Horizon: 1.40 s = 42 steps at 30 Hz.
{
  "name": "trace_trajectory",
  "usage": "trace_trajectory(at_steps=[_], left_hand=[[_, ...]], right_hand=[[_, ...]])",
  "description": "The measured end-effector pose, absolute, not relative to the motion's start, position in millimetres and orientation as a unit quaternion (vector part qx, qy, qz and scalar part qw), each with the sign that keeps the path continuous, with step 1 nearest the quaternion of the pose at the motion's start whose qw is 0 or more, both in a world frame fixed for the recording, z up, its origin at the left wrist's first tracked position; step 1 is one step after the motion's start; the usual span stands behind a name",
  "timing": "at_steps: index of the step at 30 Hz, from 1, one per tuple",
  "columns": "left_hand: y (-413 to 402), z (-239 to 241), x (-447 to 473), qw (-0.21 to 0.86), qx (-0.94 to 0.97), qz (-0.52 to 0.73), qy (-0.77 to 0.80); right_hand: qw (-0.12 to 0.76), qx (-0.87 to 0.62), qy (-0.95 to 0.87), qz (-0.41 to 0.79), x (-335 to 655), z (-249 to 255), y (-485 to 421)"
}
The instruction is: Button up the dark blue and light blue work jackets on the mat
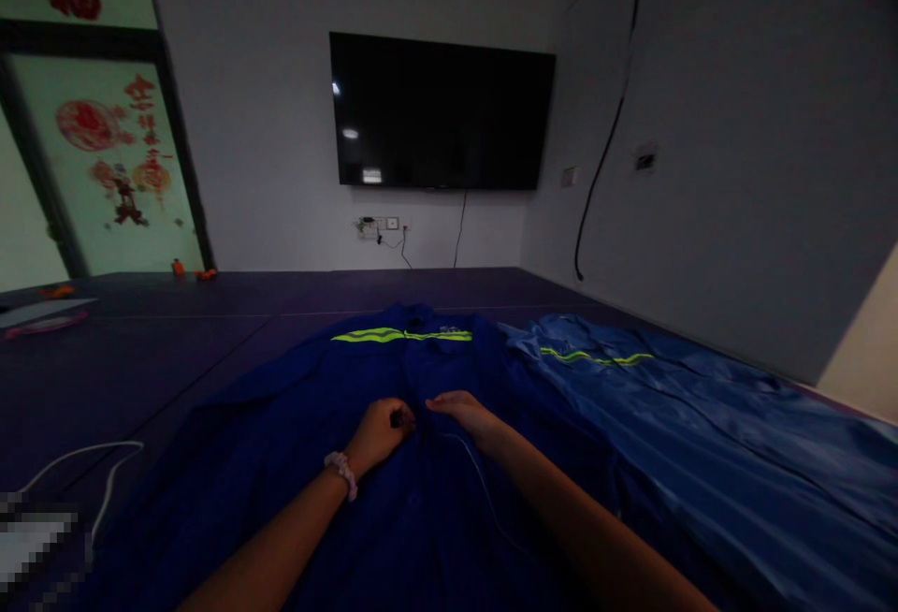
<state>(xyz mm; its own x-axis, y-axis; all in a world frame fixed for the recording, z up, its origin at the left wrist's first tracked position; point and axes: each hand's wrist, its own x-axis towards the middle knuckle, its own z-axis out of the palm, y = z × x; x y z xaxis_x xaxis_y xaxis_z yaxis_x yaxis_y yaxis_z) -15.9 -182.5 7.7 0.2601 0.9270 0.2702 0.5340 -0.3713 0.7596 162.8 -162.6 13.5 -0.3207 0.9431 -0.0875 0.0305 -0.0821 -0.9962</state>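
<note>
A dark blue work jacket with yellow-green reflective strips across the chest lies spread out in front of me. My left hand, with a pale scrunchie on the wrist, is curled closed at the jacket's front placket, fingertips on the cloth. Just to its right, my right hand points left over the placket, its fingers pressed together. Whatever lies between those fingertips is too small and dark to make out. A thin pale thread curves over the jacket below my right hand.
A lighter blue garment with a yellow-green strip lies at right. A white cable loops at left near a blurred-out patch. Small orange objects lie by the door. A television hangs on the wall; a black cable dangles at right.
</note>
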Motion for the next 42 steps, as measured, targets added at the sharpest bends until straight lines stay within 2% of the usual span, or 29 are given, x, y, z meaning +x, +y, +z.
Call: trace_trajectory(at_steps=[9, 14, 21, 30, 42], left_hand=[[-179, 6, -17, 0.277, 0.741, 0.4, 0.463], [-182, 10, -15, 0.279, 0.731, 0.406, 0.473], [-181, 9, -15, 0.287, 0.729, 0.41, 0.467], [-180, 8, -15, 0.313, 0.717, 0.423, 0.457], [-181, 8, -14, 0.322, 0.706, 0.424, 0.467]], right_hand=[[0.43, -0.439, -0.674, 0.411, 141, -2, -164], [0.44, -0.452, -0.678, 0.377, 138, -9, -163], [0.47, -0.43, -0.654, 0.407, 136, -12, -163], [0.455, -0.429, -0.64, 0.447, 144, -6, -161], [0.39, -0.413, -0.606, 0.557, 156, 3, -162]])
